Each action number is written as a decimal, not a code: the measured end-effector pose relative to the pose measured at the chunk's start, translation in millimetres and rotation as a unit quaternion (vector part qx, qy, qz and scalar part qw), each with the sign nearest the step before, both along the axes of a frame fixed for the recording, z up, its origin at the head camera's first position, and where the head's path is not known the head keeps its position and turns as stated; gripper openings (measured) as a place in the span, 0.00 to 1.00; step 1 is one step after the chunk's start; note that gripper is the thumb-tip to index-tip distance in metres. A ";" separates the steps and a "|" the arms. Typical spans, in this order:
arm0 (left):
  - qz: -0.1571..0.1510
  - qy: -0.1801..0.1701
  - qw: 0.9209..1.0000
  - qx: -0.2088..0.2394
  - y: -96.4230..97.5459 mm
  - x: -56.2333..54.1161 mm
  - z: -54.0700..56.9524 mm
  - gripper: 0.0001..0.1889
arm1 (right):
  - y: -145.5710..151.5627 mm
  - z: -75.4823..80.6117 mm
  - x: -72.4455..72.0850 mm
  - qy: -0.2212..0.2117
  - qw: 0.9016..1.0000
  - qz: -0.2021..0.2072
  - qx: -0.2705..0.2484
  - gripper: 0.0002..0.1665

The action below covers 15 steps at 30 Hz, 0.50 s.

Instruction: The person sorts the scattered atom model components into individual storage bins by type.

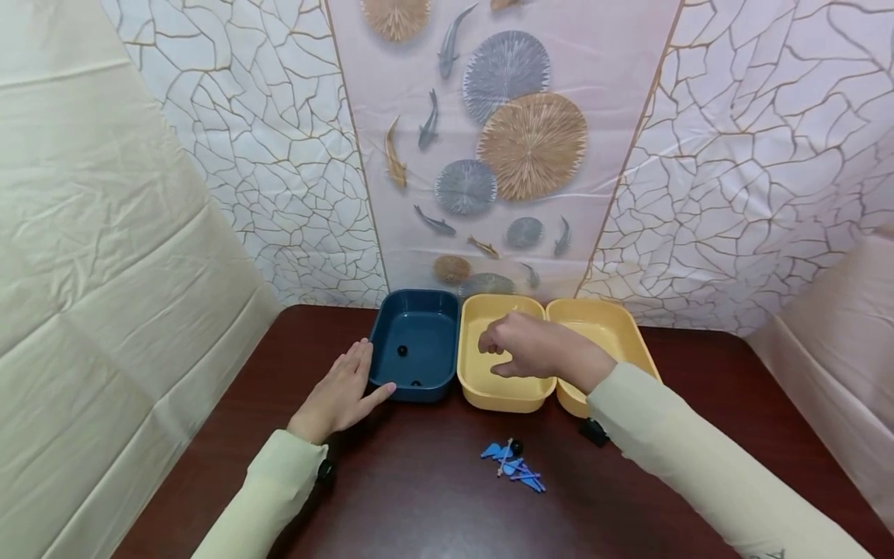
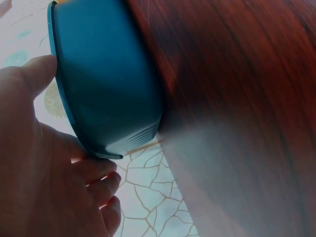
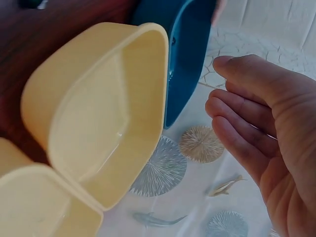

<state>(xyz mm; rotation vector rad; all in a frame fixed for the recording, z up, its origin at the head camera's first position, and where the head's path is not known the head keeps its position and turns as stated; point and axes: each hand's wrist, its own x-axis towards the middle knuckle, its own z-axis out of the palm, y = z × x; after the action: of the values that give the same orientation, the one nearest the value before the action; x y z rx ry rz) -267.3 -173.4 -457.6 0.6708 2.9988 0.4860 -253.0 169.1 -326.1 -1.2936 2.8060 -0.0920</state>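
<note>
My left hand (image 1: 342,392) rests against the left side of a dark blue tub (image 1: 422,394), fingers straight and thumb at its front rim. In the left wrist view, the thumb and fingers lie along the tub's rim (image 2: 61,94). Inside the tub are a small black ball (image 1: 402,350) and another black piece (image 1: 416,383) near the front wall. Over the middle yellow tub (image 1: 503,402) hovers my right hand (image 1: 531,345), fingers loosely bent. Nothing shows between its thumb and fingers in the right wrist view.
A second yellow tub (image 1: 573,402) stands at the right, partly behind my right forearm. In front of the tubs lies a small pile of blue and purple pieces (image 1: 513,467), with a black ball (image 1: 517,447) beside it. A black object (image 1: 594,432) lies near the right tub.
</note>
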 end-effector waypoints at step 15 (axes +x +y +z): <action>-0.003 -0.003 1.000 0.002 -0.7 -0.7 -0.2 0.50 | 27.6 -18.5 35.9 -0.046 0.999 -0.005 0.019 0.16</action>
<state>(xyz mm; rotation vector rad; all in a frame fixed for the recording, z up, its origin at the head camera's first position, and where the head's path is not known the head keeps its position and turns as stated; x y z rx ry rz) -268.0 -174.1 -457.8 0.6771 2.9912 0.4920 -217.1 196.7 -344.6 -1.2345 2.7243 -0.0954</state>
